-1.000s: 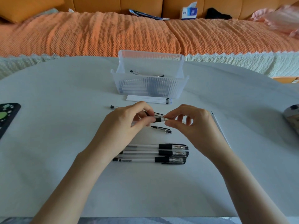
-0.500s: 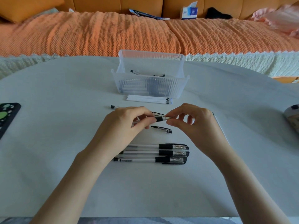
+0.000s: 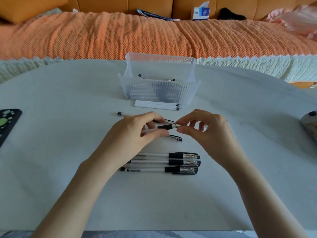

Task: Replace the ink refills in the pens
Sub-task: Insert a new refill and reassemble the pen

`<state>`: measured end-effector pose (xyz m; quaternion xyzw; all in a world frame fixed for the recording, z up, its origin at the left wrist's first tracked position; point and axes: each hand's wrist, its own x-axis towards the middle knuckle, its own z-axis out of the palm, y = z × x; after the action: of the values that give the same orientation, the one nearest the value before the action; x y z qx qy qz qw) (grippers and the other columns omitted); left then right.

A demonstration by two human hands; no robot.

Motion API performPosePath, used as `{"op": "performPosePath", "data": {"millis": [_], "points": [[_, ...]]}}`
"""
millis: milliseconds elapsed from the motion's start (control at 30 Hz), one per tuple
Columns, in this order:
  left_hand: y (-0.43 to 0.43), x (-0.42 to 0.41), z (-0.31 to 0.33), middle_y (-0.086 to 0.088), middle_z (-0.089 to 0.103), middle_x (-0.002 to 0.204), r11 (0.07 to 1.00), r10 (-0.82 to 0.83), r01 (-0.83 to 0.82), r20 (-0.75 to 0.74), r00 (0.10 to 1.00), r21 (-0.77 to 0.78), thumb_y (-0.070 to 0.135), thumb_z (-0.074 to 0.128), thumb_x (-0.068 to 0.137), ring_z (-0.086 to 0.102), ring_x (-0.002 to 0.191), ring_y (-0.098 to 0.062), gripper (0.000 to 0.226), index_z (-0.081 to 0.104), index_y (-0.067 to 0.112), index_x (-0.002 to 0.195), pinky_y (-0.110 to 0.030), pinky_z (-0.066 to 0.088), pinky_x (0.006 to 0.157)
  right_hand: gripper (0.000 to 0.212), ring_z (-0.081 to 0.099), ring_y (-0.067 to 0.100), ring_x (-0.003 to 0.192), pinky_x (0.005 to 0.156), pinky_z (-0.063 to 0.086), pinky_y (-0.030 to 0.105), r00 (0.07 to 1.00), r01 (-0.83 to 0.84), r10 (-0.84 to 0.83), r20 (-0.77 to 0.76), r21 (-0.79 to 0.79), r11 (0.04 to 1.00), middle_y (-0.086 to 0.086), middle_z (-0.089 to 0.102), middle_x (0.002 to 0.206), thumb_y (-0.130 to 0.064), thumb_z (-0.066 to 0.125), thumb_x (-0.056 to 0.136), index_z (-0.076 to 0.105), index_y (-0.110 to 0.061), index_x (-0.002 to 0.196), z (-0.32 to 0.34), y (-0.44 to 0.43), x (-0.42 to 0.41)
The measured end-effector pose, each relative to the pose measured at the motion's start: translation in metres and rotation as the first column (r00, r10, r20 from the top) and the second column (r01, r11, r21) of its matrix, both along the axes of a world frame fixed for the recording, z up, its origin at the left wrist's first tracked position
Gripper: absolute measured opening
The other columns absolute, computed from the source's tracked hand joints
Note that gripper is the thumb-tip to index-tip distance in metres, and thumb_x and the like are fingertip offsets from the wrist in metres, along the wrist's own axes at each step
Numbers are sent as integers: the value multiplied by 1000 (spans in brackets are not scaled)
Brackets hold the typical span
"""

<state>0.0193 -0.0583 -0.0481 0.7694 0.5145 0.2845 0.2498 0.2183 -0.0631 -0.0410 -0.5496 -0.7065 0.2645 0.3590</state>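
an orange throw (image 3: 103,35) covers the sofa behind the pale worktop (image 3: 60,134). at the worktop's far middle stands a clear ribbed bin (image 3: 159,93) with pens lying inside. nearer the camera, both hands meet just above the surface. the left hand (image 3: 130,134) has its grip clamped round the clear barrel of a pen (image 3: 165,126), held level. the right hand (image 3: 209,133) has its grip pinched on that pen's metal tip (image 3: 179,125) between thumb and forefinger. in front of the hands three capped pens (image 3: 164,163) lie side by side, caps to the right. a bundle of white refills (image 3: 154,105) lies along the bin's near wall. a loose cap (image 3: 175,137) lies on the worktop beneath the held pen. the end of another barrel (image 3: 122,113) shows behind the left hand.
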Motion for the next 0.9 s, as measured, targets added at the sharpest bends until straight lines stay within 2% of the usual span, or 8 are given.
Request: {"op": "performPosePath", "data": {"millis": [67,133,267,367,467,567,733,900], "points": [[0,0,0,20,59,83,1000,13,-13,-18,1000,26,56,66,69,54,69,-9,33,56,39,95,-23,44,65,9,52,0,68,61,36,9,1000,-2,2,2,-4,1000,-12,63,75,-15,74,77,71,-23,78,1,-1,-1],[-1,1,0,21,60,84,997,33,-31,-31,999,73,42,73,72,54,70,-9,27,54,36,90,-25,45,65,7,51,-1,67,62,36,9,1000,-5,5,4,-6,1000,-12,62,73,-15,73,78,72,-21,80,1,-1,-1],[0,-1,1,20,62,72,998,25,-25,6,1000,49,38,65,81,55,66,-4,6,64,33,85,-27,47,64,9,51,0,66,61,36,9,1000,-4,4,-3,4,1000,-12,62,73,-14,73,77,71,-22,78,1,0,-1],[1,-3,2,16,64,68,1000,13,-13,7,1000,18,40,56,85,55,62,-6,15,67,30,84,-24,44,62,8,51,-3,65,59,35,8,1000,18,-18,-4,6,1000,-14,61,71,-14,73,78,71,-21,79,0,0,1],[3,-7,1,16,63,68,999,39,-38,19,999,-7,40,56,85,56,63,-4,14,66,30,84,-24,46,63,5,51,-4,65,60,35,7,998,55,-55,-16,10,998,-16,60,69,-16,72,79,71,-21,79,0,0,3],[5,-9,0,16,64,72,997,72,-71,44,996,-28,39,57,86,58,61,-5,10,62,31,84,-28,49,66,2,49,-3,65,60,35,7,994,85,-86,69,10,996,-17,59,68,-24,69,82,70,-23,80,-4,2,6],[4,-7,1,16,65,72,996,88,-87,36,995,-20,40,58,85,60,62,-4,9,60,31,85,-30,51,68,10,44,-3,72,62,32,11,947,28,-34,320,24,999,-18,56,73,-33,65,84,71,-25,83,-17,4,1],[2,-3,1,17,65,73,996,85,-84,36,996,-23,40,58,84,62,62,-6,10,60,30,85,-31,51,68,13,41,-4,74,65,32,11,942,-3,-2,335,15,1000,-15,55,78,-33,64,85,72,-23,86,-19,5,-5]]}}
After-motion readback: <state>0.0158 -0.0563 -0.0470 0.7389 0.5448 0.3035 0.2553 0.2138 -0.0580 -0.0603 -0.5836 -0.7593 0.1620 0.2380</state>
